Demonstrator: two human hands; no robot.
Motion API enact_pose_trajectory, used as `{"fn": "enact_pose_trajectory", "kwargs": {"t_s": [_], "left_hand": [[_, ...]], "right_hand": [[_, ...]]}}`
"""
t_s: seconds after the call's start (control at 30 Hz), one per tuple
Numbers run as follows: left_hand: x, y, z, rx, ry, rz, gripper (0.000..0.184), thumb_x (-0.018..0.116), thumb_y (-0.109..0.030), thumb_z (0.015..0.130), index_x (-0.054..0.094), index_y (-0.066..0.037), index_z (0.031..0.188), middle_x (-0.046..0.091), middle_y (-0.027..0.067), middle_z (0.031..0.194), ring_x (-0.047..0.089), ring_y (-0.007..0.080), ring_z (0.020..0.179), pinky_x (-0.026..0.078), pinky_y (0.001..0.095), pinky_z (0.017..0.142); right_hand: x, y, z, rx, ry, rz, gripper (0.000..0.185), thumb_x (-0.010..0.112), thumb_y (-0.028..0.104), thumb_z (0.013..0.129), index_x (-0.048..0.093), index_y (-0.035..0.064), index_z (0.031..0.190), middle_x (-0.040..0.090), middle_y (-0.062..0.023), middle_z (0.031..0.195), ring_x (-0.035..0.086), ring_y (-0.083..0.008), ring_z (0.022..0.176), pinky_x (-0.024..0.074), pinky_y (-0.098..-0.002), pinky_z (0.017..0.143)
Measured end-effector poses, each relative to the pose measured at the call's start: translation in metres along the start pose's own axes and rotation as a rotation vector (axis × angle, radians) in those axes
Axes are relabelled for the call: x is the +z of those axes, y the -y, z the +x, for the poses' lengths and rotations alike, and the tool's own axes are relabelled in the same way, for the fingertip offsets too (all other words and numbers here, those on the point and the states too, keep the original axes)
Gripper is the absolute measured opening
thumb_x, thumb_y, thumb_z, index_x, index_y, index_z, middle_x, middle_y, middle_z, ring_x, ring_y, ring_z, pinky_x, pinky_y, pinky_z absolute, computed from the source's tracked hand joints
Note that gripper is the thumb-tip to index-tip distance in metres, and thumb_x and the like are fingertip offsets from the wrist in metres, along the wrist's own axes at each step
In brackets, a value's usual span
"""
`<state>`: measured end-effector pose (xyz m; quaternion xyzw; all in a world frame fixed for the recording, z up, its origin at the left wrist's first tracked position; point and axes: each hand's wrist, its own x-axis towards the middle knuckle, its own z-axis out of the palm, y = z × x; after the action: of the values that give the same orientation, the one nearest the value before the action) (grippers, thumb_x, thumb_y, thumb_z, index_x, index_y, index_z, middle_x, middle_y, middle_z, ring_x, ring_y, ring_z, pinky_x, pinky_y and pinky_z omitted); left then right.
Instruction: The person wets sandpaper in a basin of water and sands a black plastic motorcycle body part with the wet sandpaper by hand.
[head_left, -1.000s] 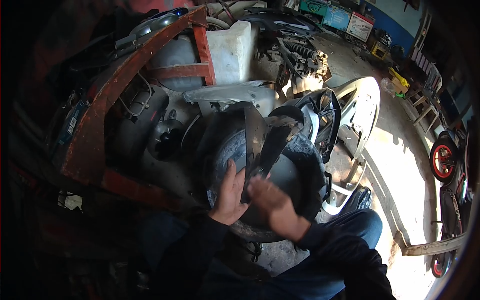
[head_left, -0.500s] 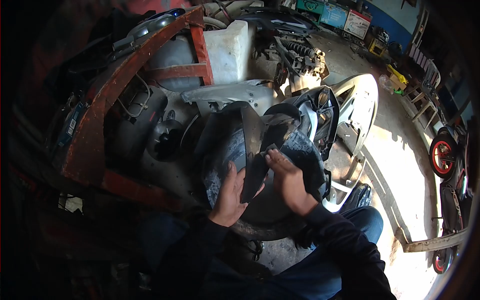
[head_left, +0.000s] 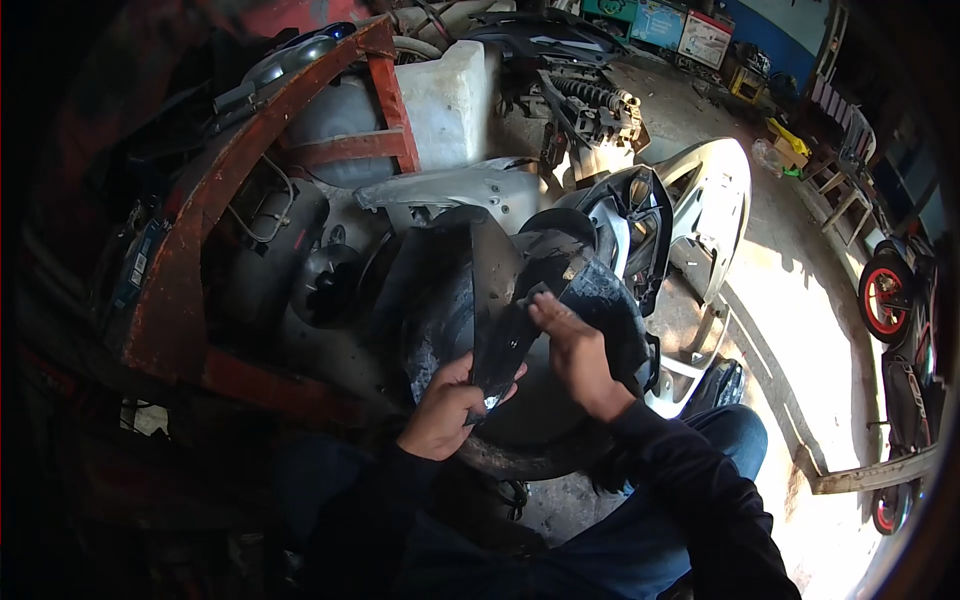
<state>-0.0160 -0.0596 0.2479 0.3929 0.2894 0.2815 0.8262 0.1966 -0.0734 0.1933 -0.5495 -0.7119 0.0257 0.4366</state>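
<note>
A dark motorcycle body panel (head_left: 497, 285), long and tapering, stands tilted in front of me. My left hand (head_left: 443, 408) is wrapped round its narrow lower end, thumb on the near side and fingertips showing past the far edge. Between the fingertips of my right hand (head_left: 577, 352) is a small dark grey piece of sandpaper (head_left: 534, 294), held against the panel's right-hand face. Beneath both hands sits a wide round black tub (head_left: 530, 460) with whitish scuffs on its wall. What lies inside the tub is mostly hidden by the panel.
A rusty red metal frame (head_left: 170, 270) rises on the left, with a dark cylindrical tank (head_left: 268, 245) behind it. Pale body panels (head_left: 715, 215) and a shock absorber (head_left: 590, 92) lie beyond the tub. On the right are a wooden beam (head_left: 870, 478) and a red-wheeled motorcycle (head_left: 885, 295).
My left hand has shifted down and left, its thumb now folded round the panel's lower end. The panel has tilted slightly. My right hand has moved slightly left with the sandpaper.
</note>
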Motion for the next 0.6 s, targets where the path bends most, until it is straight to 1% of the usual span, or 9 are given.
{"fn": "enact_pose_trajectory", "kwargs": {"t_s": [0.07, 0.13, 0.2, 0.27, 0.4, 0.43, 0.47, 0.57, 0.6], "left_hand": [[-0.005, -0.001, 0.0, -0.005, 0.009, 0.001, 0.07, 0.04, 0.012, 0.064, 0.048, 0.008, 0.134, 0.06, 0.0157, 0.127, 0.062, 0.0205, 0.11, 0.047, 0.0328, 0.104], [-0.016, 0.008, -0.003, -0.024, -0.062, -0.089, 0.068, 0.04, 0.011, 0.065, 0.054, 0.005, 0.132, 0.064, 0.0077, 0.109, 0.063, 0.0113, 0.095, 0.05, 0.0227, 0.081], [-0.017, 0.008, -0.002, -0.013, -0.069, -0.055, 0.065, 0.04, 0.011, 0.066, 0.056, 0.004, 0.128, 0.065, 0.0064, 0.106, 0.062, 0.01, 0.092, 0.048, 0.0216, 0.078], [-0.016, 0.008, -0.006, -0.008, -0.079, -0.008, 0.062, 0.04, 0.01, 0.066, 0.059, 0.004, 0.125, 0.066, 0.0052, 0.103, 0.061, 0.0087, 0.089, 0.047, 0.0205, 0.074], [-0.017, 0.007, -0.004, -0.009, -0.099, -0.071, 0.057, 0.041, 0.009, 0.066, 0.063, 0.003, 0.118, 0.066, 0.0031, 0.097, 0.059, 0.0065, 0.083, 0.045, 0.0199, 0.07], [-0.013, 0.004, -0.004, 0.008, -0.112, -0.042, 0.057, 0.041, 0.009, 0.066, 0.063, 0.003, 0.118, 0.066, 0.003, 0.097, 0.059, 0.0065, 0.082, 0.045, 0.0198, 0.07], [-0.012, 0.004, -0.008, 0.016, -0.127, -0.014, 0.057, 0.041, 0.009, 0.065, 0.063, 0.003, 0.118, 0.066, 0.0029, 0.096, 0.059, 0.0064, 0.081, 0.045, 0.0198, 0.07], [-0.01, 0.001, -0.009, 0.025, -0.109, -0.028, 0.058, 0.04, 0.009, 0.065, 0.063, 0.004, 0.119, 0.066, 0.0025, 0.096, 0.058, 0.0056, 0.078, 0.043, 0.0191, 0.067], [-0.009, 0.0, -0.007, 0.032, -0.099, -0.036, 0.059, 0.04, 0.009, 0.065, 0.062, 0.004, 0.119, 0.066, 0.0023, 0.096, 0.058, 0.0052, 0.077, 0.042, 0.0187, 0.066]], "right_hand": [[0.004, 0.021, -0.017, -0.014, 0.004, -0.023, 0.05, 0.052, -0.012, 0.072, 0.064, -0.0035, 0.119, 0.06, -0.0239, 0.128, 0.055, -0.0375, 0.126, 0.0432, -0.0408, 0.11], [-0.005, 0.058, -0.036, -0.154, 0.159, 0.06, 0.052, 0.053, -0.014, 0.07, 0.064, -0.0038, 0.12, 0.059, -0.0249, 0.129, 0.053, -0.0375, 0.127, 0.0419, -0.0406, 0.111], [-0.004, 0.04, -0.032, -0.204, 0.215, 0.108, 0.055, 0.051, -0.016, 0.07, 0.062, -0.0036, 0.123, 0.058, -0.0253, 0.131, 0.053, -0.0376, 0.127, 0.0411, -0.0418, 0.111], [0.005, 0.01, -0.017, -0.005, -0.044, 0.072, 0.054, 0.051, -0.017, 0.073, 0.062, -0.0035, 0.124, 0.058, -0.0248, 0.131, 0.054, -0.0379, 0.126, 0.0409, -0.0434, 0.111], [-0.002, 0.058, -0.041, -0.137, 0.123, 0.138, 0.053, 0.051, -0.016, 0.074, 0.063, -0.0024, 0.124, 0.059, -0.0239, 0.13, 0.056, -0.0372, 0.125, 0.0416, -0.0445, 0.11], [-0.003, 0.044, -0.038, -0.183, 0.152, 0.156, 0.058, 0.047, -0.02, 0.071, 0.062, -0.0049, 0.125, 0.058, -0.0251, 0.131, 0.052, -0.0377, 0.13, 0.0369, -0.045, 0.113], [0.009, 0.022, -0.034, -0.103, -0.014, 0.154, 0.058, 0.045, -0.021, 0.071, 0.062, -0.005, 0.124, 0.058, -0.0246, 0.131, 0.051, -0.0379, 0.13, 0.0369, -0.0446, 0.113], [0.005, 0.024, -0.019, 0.087, -0.101, 0.039, 0.044, 0.052, -0.015, 0.079, 0.064, -0.0055, 0.12, 0.063, -0.0249, 0.122, 0.059, -0.0374, 0.12, 0.0442, -0.0428, 0.108], [0.003, 0.041, -0.028, -0.042, -0.069, 0.089, 0.043, 0.052, -0.015, 0.079, 0.064, -0.005, 0.119, 0.063, -0.0236, 0.123, 0.059, -0.0368, 0.12, 0.0434, -0.0429, 0.108]]}}
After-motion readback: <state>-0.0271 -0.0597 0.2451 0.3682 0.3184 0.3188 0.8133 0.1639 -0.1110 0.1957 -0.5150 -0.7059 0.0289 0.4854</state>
